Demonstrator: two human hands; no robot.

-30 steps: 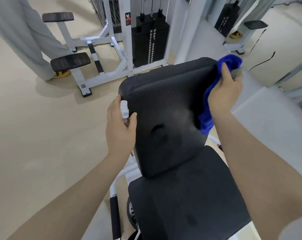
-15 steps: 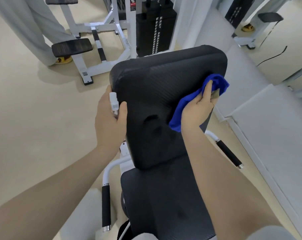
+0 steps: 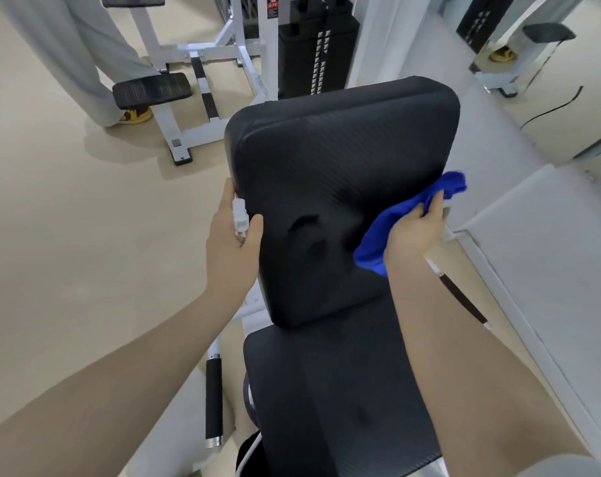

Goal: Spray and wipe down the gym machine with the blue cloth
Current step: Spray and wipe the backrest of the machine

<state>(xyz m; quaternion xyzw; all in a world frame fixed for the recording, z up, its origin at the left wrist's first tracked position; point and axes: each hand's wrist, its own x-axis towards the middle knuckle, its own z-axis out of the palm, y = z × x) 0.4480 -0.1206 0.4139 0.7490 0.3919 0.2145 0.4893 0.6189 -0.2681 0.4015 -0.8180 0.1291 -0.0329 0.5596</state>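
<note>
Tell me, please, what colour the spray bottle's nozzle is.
White; the spray bottle's nozzle shows in the left hand beside the black backrest, in the head view.

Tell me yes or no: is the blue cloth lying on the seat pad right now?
No, the blue cloth is gripped in the right hand against the back pad's right edge, above the seat pad.

The back pad [image 3: 333,187] of the gym machine is black with a fine diagonal weave texture, and the seat pad [image 3: 333,401] near it has the same black weave. The cloth [image 3: 409,218] at the pad's right edge is bright blue. The spray bottle [image 3: 240,218] at the left edge has a white top. The floor [image 3: 68,235] is plain beige. The far machine frame [image 3: 185,63] is white, its weight stack [image 3: 313,53] black with a column of white marks, and its foot pad [image 3: 153,89] black.
</note>
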